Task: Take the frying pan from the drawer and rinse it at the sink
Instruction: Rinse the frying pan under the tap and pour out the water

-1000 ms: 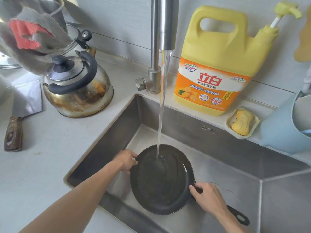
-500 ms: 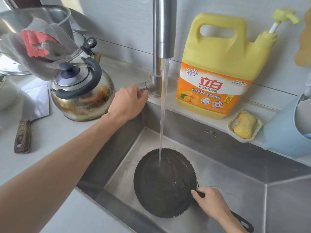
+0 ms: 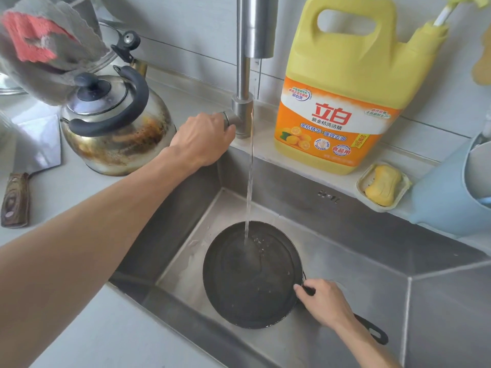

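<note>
A black frying pan (image 3: pixel 252 277) lies flat on the floor of the steel sink (image 3: pixel 358 235), holding some water. My right hand (image 3: pixel 324 301) grips its black handle close to the pan's rim; the handle's end sticks out behind my wrist. A thin stream of water falls from the steel tap (image 3: pixel 256 25) into the pan's far side. My left hand (image 3: pixel 204 139) is closed around the tap's side lever at the sink's back left corner.
A scorched steel kettle (image 3: pixel 114 123) stands on the counter left of the tap, a cleaver (image 3: pixel 16 197) beyond it. A large yellow detergent jug (image 3: pixel 342 83), a soap dish (image 3: pixel 382 185) and a pale blue container (image 3: pixel 449 192) line the back ledge. A grey and red cloth (image 3: pixel 45 41) hangs top left.
My left hand left the pan's rim, rose to the tap lever and closed on it. The water stream has grown thinner. My right hand stayed on the pan handle.
</note>
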